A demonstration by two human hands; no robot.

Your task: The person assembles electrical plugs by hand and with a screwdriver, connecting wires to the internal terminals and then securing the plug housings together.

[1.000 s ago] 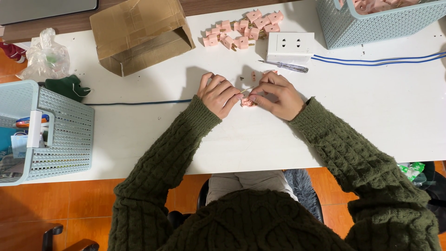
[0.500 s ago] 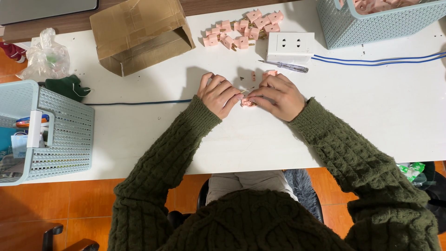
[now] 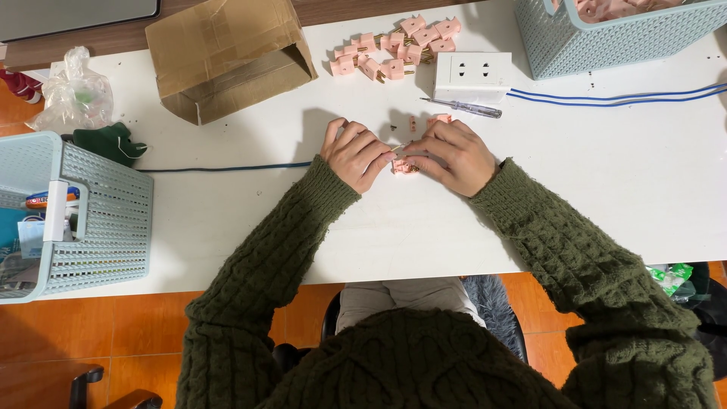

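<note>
Two hands, left hand [image 3: 354,154] and right hand [image 3: 453,154], pinch one small pink plug [image 3: 404,166] between their fingertips at the middle of the white bench [image 3: 606,189]. Fingers mostly hide it, so its long axis cannot be told. About a dozen pink plugs [image 3: 394,51] lie piled at 12 o'clock; one screwdriver [image 3: 462,107] lies at 1 o'clock.

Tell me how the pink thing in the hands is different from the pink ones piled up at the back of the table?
The pink piece is alone, pinched between the left hand and right hand, mostly hidden by fingers. The pink pile is many pieces lying loose and untouched beside the white socket block, with metal prongs showing. Both are the same pale pink and rest over the white table.
</note>
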